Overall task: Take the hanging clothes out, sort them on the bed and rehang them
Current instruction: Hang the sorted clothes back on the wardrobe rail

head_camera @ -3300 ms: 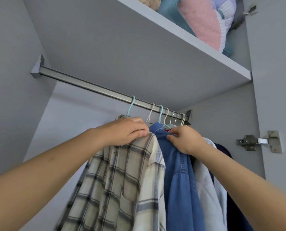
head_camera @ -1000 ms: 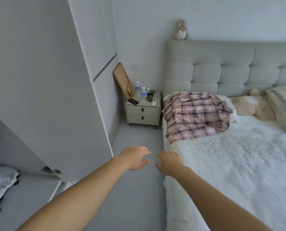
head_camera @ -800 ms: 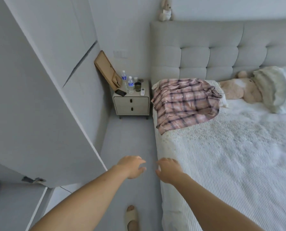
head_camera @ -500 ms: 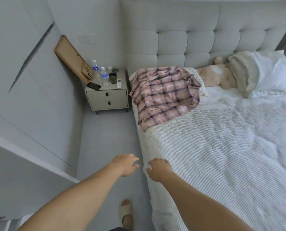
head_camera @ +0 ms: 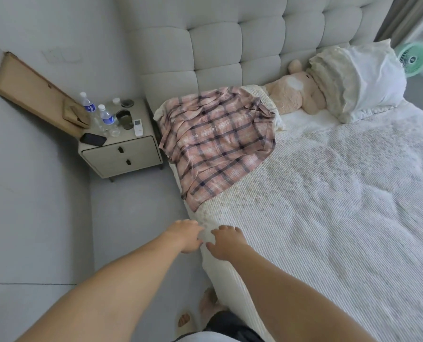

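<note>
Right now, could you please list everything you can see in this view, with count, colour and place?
plaid shirt: one, pink, spread on bed near headboard
bed: one, white cover
headboard: one, grey, tufted
plush toy: one, beige, beside pillow
pillow: one, white
nightstand: one, cream, left of bed
water bottles: two, clear, on nightstand
phone: one, black, nightstand edge
remote: one, white, on nightstand
fan: one, green, far right
left hand: empty, at bed edge
right hand: empty, over bed edge
</note>
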